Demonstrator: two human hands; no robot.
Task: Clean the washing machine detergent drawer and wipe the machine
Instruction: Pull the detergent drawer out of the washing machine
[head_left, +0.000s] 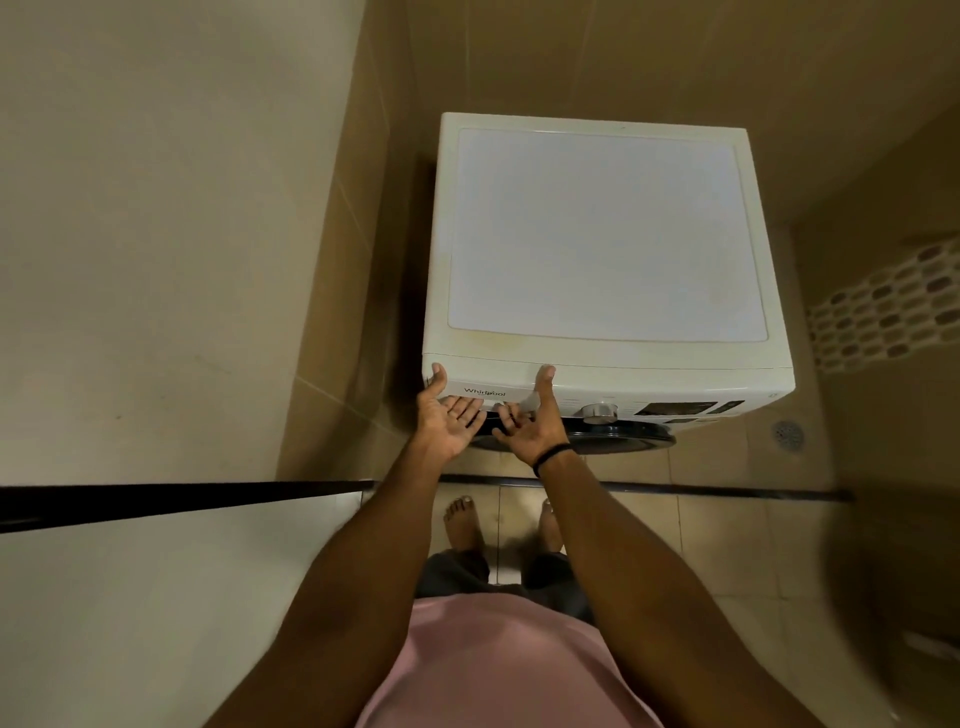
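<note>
Evidently opening: mid-frame, left hand (448, 415) and right hand (531, 427) pinch the white plastic detergent drawer (488, 387), thumbs atop; next, probably pull outward.

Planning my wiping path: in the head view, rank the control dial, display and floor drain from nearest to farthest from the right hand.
1. Control dial, just right of the right hand.
2. Display, farther right, past the dial.
3. Floor drain, far right, at floor level.
</note>
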